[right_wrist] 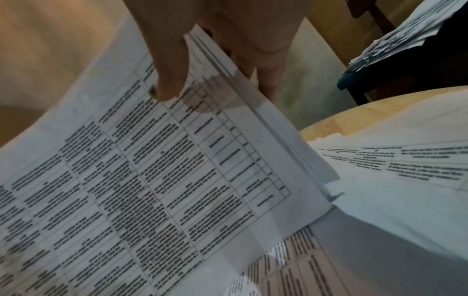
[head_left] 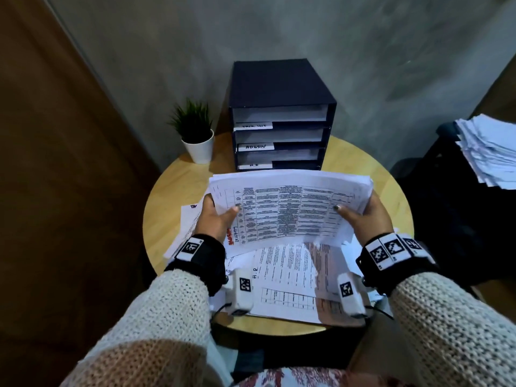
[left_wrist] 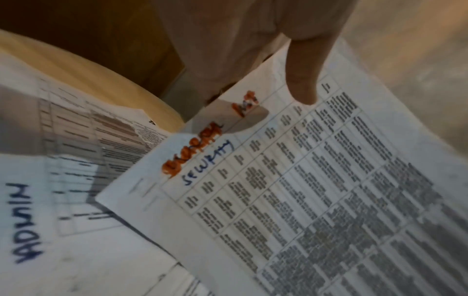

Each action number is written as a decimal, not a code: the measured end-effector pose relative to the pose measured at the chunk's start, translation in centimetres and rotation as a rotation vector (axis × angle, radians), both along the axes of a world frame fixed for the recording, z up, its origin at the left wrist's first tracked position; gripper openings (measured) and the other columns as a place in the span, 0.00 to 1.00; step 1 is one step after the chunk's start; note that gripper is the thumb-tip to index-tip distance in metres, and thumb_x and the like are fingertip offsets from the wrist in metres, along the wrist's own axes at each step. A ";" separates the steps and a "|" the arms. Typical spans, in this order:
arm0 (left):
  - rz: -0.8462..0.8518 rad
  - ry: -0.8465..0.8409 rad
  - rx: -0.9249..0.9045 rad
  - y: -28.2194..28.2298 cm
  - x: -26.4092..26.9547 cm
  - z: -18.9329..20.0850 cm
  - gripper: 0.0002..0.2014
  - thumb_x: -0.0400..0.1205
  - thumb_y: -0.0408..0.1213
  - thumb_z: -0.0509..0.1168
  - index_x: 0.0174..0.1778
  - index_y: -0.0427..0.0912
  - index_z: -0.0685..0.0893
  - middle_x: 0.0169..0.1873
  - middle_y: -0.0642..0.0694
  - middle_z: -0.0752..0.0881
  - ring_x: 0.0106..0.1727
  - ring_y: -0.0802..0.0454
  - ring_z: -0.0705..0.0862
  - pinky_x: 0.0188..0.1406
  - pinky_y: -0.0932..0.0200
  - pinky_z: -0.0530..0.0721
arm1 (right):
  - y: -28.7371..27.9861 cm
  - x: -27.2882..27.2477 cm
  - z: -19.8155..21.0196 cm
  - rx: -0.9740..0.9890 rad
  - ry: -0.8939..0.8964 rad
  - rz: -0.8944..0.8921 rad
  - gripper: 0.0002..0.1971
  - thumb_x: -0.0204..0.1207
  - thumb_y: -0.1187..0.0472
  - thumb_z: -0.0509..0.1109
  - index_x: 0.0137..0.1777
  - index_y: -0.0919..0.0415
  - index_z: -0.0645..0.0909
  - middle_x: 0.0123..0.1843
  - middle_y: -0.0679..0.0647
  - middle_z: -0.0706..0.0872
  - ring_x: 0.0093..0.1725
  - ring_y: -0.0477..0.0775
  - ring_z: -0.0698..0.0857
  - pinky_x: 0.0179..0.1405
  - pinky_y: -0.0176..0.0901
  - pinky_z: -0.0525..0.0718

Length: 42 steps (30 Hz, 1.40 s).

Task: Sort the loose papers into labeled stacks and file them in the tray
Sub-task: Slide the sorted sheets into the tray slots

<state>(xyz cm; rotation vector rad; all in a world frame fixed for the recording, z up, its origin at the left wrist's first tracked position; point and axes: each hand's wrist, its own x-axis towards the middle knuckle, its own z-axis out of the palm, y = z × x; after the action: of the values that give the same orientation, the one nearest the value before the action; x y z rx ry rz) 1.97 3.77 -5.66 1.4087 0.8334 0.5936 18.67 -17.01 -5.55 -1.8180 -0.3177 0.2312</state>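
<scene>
Both hands, left (head_left: 215,216) and right (head_left: 365,213), gripped opposite edges of a paper stack (head_left: 290,208) above the tabletop (head_left: 173,185), before the labeled tray (head_left: 279,118).

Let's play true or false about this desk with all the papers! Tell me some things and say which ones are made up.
1. Both hands hold one stack of papers, left hand and right hand at its sides. True.
2. The potted plant stands right of the filing tray. False: it stands left.
3. One tray label reads ADMIN. True.
4. The round table is black. False: it is light wood.
</scene>
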 end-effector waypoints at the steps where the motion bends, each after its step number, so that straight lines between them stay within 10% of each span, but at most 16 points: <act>1: -0.002 0.047 0.021 0.1 0.0 -0.3 0.20 0.81 0.33 0.66 0.68 0.46 0.71 0.59 0.47 0.84 0.60 0.44 0.83 0.66 0.44 0.79 | 0.1 -0.1 -0.2 0.004 0.016 0.006 0.18 0.71 0.70 0.75 0.60 0.58 0.79 0.51 0.53 0.87 0.52 0.53 0.85 0.58 0.48 0.82; 12: -0.071 0.087 0.021 0.4 0.5 -1.5 0.14 0.76 0.32 0.69 0.55 0.49 0.77 0.52 0.48 0.87 0.54 0.45 0.84 0.58 0.47 0.81 | 0.1 0.0 -0.6 0.133 0.039 0.020 0.24 0.69 0.70 0.77 0.65 0.59 0.76 0.48 0.50 0.88 0.46 0.52 0.86 0.46 0.40 0.83; 18: -0.070 0.237 0.133 1.0 0.3 -3.2 0.12 0.81 0.37 0.67 0.60 0.45 0.82 0.52 0.48 0.89 0.52 0.47 0.87 0.34 0.65 0.79 | 0.1 1.4 1.8 0.054 -0.148 -0.004 0.25 0.69 0.69 0.77 0.63 0.51 0.76 0.47 0.43 0.80 0.42 0.32 0.78 0.32 0.12 0.74; 23: -0.111 0.157 0.099 2.0 0.1 -0.4 0.15 0.81 0.27 0.62 0.63 0.43 0.79 0.52 0.42 0.88 0.51 0.44 0.86 0.43 0.55 0.84 | 0.0 2.5 4.5 -0.271 -0.241 0.098 0.14 0.70 0.61 0.77 0.53 0.45 0.84 0.46 0.46 0.83 0.51 0.51 0.82 0.45 0.36 0.75; 28: -0.171 0.127 0.063 3.5 -0.1 2.1 0.23 0.78 0.24 0.65 0.58 0.59 0.81 0.54 0.49 0.89 0.57 0.43 0.85 0.63 0.40 0.79 | 0.3 2.1 5.8 -0.708 -0.280 0.262 0.22 0.74 0.48 0.73 0.66 0.53 0.80 0.61 0.54 0.86 0.55 0.56 0.83 0.47 0.38 0.72; 32: -0.166 0.107 0.101 4.6 0.9 2.5 0.19 0.74 0.23 0.68 0.44 0.58 0.84 0.45 0.46 0.90 0.49 0.40 0.88 0.54 0.39 0.85 | 0.5 2.2 5.0 -0.697 -0.167 0.332 0.19 0.78 0.51 0.69 0.66 0.57 0.80 0.54 0.51 0.84 0.49 0.51 0.79 0.48 0.38 0.71; 35: -0.086 0.126 0.137 5.0 1.7 1.9 0.12 0.75 0.25 0.71 0.39 0.48 0.80 0.33 0.46 0.85 0.31 0.48 0.83 0.29 0.63 0.83 | 0.3 2.8 3.2 -0.598 -0.031 0.312 0.20 0.77 0.53 0.71 0.68 0.55 0.80 0.64 0.52 0.85 0.60 0.50 0.82 0.55 0.38 0.74; 37: -0.025 0.180 0.119 5.7 1.8 0.4 0.11 0.73 0.29 0.74 0.38 0.48 0.80 0.31 0.44 0.83 0.33 0.48 0.82 0.36 0.60 0.82 | 0.0 2.9 1.8 -0.544 0.068 0.286 0.23 0.76 0.54 0.72 0.70 0.57 0.78 0.70 0.54 0.81 0.68 0.53 0.80 0.60 0.39 0.76; 42: 0.011 0.296 -0.079 7.1 1.5 -3.9 0.19 0.75 0.27 0.72 0.62 0.38 0.80 0.41 0.39 0.86 0.37 0.46 0.82 0.46 0.51 0.81 | -1.0 2.5 -2.7 -0.423 0.377 0.142 0.28 0.75 0.57 0.74 0.74 0.62 0.74 0.44 0.49 0.82 0.39 0.48 0.81 0.22 0.26 0.81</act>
<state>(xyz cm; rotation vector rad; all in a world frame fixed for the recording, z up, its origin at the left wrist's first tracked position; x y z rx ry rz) 3.50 10.84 -9.55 1.4395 1.0878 0.3601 21.14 -17.96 -8.28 -2.1157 -0.1352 0.7776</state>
